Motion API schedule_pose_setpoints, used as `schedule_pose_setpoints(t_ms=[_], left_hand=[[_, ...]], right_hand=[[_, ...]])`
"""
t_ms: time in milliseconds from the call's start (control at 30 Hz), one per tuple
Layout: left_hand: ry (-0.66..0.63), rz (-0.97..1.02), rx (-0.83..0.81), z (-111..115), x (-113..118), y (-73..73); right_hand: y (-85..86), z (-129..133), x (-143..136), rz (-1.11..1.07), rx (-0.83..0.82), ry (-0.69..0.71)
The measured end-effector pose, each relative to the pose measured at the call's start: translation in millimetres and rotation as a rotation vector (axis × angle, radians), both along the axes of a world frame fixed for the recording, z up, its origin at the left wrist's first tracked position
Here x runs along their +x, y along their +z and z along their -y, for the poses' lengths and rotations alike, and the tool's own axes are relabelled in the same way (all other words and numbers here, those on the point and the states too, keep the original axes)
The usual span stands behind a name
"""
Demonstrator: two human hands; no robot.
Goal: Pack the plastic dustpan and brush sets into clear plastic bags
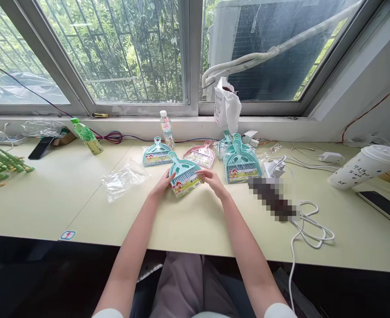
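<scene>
Between my two hands is a teal mini dustpan and brush set, tilted, with a yellow printed label along its lower edge. My left hand grips its left side, and my right hand pinches the label's right end. Just behind it lie another teal dustpan set and a pink dustpan set. To the right, several teal dustpan sets overlap in clear wrapping. A crumpled clear plastic bag rests left of my left hand.
A clear bottle and a green bottle are toward the window. On the right are a power strip with a white cable, a large white cup and a phone. Green stalks lie far left.
</scene>
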State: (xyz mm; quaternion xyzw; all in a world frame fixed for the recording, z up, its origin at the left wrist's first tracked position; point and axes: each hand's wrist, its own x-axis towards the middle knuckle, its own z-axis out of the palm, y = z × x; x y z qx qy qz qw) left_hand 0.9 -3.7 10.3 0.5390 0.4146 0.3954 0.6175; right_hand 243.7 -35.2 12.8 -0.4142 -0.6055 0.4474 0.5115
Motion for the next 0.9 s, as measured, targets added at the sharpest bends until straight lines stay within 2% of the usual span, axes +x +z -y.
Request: schedule_pose_setpoints(t_ms=[67,200,267,333,500,567,667,800,867,900], left_hand=[[-0.025,-0.001,0.000,1,0,-0.6],[-0.047,-0.025,0.067,1,1,1.2],[-0.052,-0.045,0.106,2,1,3.0],[-0.059,-0.070,0.119,2,2,4.6],[-0.035,-0.080,0.124,5,5,6.8],[-0.032,-0.059,0.128,6,6,7.1],[-0.011,-0.019,0.124,7,6,6.9],[0.056,0.055,0.138,5,6,5.8],[0.090,0.080,0.147,4,6,5.2],[0.107,0.088,0.151,4,6,5.0]], right_hand=[[-5.0,-1,-2,0.120,0.001,-0.033],[-11.7,-1,-4,0.457,0.070,-0.309],[-12.5,-1,-5,0.553,0.094,-0.397],[-12.4,0,-6,0.592,0.105,-0.433],[-13.6,1,-10,0.627,0.120,-0.418],[-15.0,1,-11,0.607,0.145,-0.444],[-17.6,0,-14,0.510,0.211,-0.555],[-22.7,-1,-25,0.198,0.189,-0.748],[-25.5,0,-35,-0.038,0.060,-0.712],[-26.8,0,-40,-0.159,-0.028,-0.632]])
